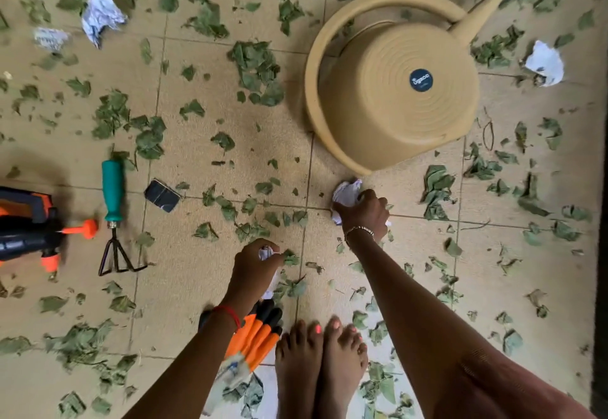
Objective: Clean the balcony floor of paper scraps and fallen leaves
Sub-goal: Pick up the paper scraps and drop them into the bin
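Litter on balcony floor, item by item. Right hand: fingers clamped round a crumpled paper ball that sits on the tiles just beside the rim of an overturned watering can; a pickup in progress, by the look of it. Left hand: fingers curled tight on a smaller white scrap, presumably held there to free the other hand for collecting. More paper: one ball far left, one right of the can. Leaves lie scattered throughout. Orange gloves lie unworn by the feet.
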Demonstrator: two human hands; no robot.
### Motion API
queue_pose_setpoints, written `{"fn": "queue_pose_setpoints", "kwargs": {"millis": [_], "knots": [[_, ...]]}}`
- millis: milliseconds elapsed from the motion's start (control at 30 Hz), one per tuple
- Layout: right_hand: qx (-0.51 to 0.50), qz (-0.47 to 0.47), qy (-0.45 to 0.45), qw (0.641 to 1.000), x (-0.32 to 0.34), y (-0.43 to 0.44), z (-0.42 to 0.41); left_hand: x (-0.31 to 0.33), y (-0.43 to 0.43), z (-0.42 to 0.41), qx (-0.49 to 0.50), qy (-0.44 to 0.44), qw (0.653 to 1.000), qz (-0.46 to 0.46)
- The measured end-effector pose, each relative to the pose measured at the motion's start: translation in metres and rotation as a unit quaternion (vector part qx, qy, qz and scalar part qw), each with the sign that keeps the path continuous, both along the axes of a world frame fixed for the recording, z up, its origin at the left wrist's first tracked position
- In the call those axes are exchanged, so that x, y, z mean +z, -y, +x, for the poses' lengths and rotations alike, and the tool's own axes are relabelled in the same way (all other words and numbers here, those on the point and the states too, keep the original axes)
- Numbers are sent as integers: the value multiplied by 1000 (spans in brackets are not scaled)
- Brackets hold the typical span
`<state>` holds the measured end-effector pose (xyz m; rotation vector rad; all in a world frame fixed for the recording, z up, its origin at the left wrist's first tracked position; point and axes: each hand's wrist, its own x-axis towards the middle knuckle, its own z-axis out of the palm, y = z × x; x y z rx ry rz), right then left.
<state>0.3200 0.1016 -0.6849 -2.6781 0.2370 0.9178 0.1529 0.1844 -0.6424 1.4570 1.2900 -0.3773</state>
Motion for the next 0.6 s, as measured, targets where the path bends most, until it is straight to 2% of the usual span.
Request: {"fn": "queue_pose_setpoints", "kwargs": {"millis": [133, 300, 400, 500, 600], "knots": [[-20, 34, -11, 999, 13, 0, -6, 15, -9, -9, 14, -1, 1000, 15], [-26, 87, -23, 996, 63, -8, -11, 55, -14, -12, 24, -2, 1000, 11], [-6, 106, -8, 994, 89, -20, -14, 83, -17, -14, 58, 8, 998, 1], [41, 121, -43, 991, 110, -30, -16, 108, -21, -21, 88, 8, 996, 6], [111, 94, -82, 986, 136, -48, -15, 131, -30, -30, 114, -5, 993, 21]]}}
